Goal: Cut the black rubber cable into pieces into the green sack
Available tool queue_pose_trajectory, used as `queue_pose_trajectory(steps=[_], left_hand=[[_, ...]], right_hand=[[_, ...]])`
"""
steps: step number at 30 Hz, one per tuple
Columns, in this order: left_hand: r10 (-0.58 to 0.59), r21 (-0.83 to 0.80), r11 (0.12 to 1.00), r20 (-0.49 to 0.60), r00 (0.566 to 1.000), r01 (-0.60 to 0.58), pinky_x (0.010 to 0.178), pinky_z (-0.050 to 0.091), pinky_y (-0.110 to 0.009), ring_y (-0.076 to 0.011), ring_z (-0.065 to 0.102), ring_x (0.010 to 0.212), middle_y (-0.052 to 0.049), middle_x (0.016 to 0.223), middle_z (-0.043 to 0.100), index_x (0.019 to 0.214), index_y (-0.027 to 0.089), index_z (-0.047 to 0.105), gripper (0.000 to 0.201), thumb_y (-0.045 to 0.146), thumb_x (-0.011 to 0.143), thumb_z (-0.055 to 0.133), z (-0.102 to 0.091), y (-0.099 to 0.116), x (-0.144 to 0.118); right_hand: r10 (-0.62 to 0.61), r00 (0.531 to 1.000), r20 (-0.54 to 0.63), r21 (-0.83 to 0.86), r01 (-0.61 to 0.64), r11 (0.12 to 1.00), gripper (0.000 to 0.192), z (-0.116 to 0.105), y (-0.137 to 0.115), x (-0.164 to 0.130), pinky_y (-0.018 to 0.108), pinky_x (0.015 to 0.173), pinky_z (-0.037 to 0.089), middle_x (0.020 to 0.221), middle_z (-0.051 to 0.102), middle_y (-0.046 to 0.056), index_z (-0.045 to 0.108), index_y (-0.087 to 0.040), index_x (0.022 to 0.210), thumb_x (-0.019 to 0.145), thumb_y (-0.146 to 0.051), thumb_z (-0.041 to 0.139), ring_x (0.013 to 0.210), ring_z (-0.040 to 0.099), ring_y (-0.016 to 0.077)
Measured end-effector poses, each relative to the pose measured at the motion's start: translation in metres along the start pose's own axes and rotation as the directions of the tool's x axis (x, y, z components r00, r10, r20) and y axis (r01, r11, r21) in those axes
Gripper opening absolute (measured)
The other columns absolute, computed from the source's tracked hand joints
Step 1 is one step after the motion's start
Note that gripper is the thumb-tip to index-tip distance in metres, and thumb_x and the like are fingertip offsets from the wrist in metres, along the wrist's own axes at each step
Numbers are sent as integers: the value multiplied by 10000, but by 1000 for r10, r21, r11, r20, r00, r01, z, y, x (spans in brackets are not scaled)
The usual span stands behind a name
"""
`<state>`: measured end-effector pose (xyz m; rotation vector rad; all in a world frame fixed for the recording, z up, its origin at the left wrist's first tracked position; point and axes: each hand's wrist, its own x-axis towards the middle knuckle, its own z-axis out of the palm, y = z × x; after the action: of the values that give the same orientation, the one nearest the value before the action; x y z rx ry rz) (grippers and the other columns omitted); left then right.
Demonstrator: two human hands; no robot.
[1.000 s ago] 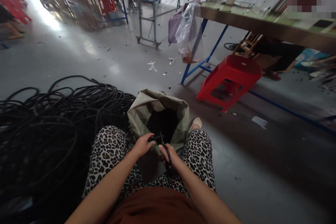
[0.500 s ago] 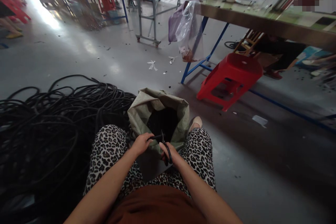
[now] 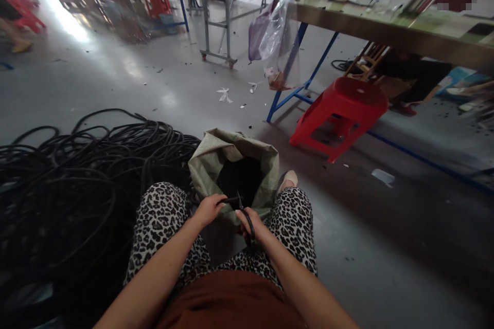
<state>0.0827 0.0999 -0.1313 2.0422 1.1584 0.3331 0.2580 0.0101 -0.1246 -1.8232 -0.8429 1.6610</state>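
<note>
Between my knees stands a grey-green woven sack (image 3: pixel 204 164), its mouth folded open and dark material inside. My left hand (image 3: pixel 209 209) is closed around a black rubber cord (image 3: pixel 230 200), whose end points right over the sack. Black-handled scissors (image 3: pixel 250 226) are gripped in my right hand (image 3: pixel 250 218), their blades pointing up at the cord's end. Whether the blades touch the cord I cannot tell. A large tangled heap of black cord (image 3: pixel 88 164) lies on the floor to my left.
A red plastic stool (image 3: pixel 343 113) stands by a long worktable (image 3: pixel 366 23) at the right. A clear plastic bag (image 3: pixel 280 41) hangs from the table's corner. Behind is a wheeled metal rack (image 3: pixel 218 25). A person sits beyond the table.
Both hands stay over the near edge of the sack. The scissor handles in my right hand have shifted slightly; otherwise little differs.
</note>
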Motion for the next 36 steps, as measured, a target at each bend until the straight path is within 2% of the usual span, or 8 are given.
queue_pose_trajectory(steps=[5,13,19,23,27,36], left_hand=[[-4,10,1000,0,1000,4,888,453,-310,-179,600,945,-40,995,672,1049,231,650,274,231,805,525,5,-2,0],[-22,82,996,3,1000,22,855,457,-294,-182,615,910,-35,974,677,1038,243,657,264,236,798,547,8,-6,1],[-58,122,991,-41,997,63,845,460,-306,-202,617,924,-47,983,674,1045,236,655,276,211,786,564,4,-4,1],[-69,110,991,-86,994,78,859,451,-308,-200,607,945,-48,1002,668,1058,232,647,283,205,785,576,3,-5,1],[-75,133,988,-70,995,84,858,447,-300,-190,600,948,-49,1013,662,1082,220,632,290,217,800,568,2,-3,2],[-15,147,989,0,1000,15,867,446,-272,-165,603,936,-37,989,663,1078,218,632,280,203,807,563,4,-1,0]], right_hand=[[-11,998,-68,-38,9,999,262,4,6,4,172,305,337,437,404,-92,491,-153,866,835,-414,495,276,383,71],[11,998,-68,-100,-18,995,215,3,5,2,174,295,320,412,397,-83,531,-131,836,829,-345,533,273,397,83],[77,990,-118,-79,-87,993,225,1,0,2,157,289,309,400,387,-90,508,-143,796,852,-360,521,263,388,67],[59,998,-27,-30,-60,998,274,-1,-1,0,167,301,331,415,442,-73,498,-140,881,880,-412,468,286,441,92],[33,996,89,28,-35,999,336,-1,0,-4,173,326,362,461,493,-58,486,-146,932,875,-475,459,311,469,95],[17,993,116,-5,-17,1000,340,1,2,-3,171,331,346,498,498,-52,495,-140,950,883,-472,457,329,473,91]])
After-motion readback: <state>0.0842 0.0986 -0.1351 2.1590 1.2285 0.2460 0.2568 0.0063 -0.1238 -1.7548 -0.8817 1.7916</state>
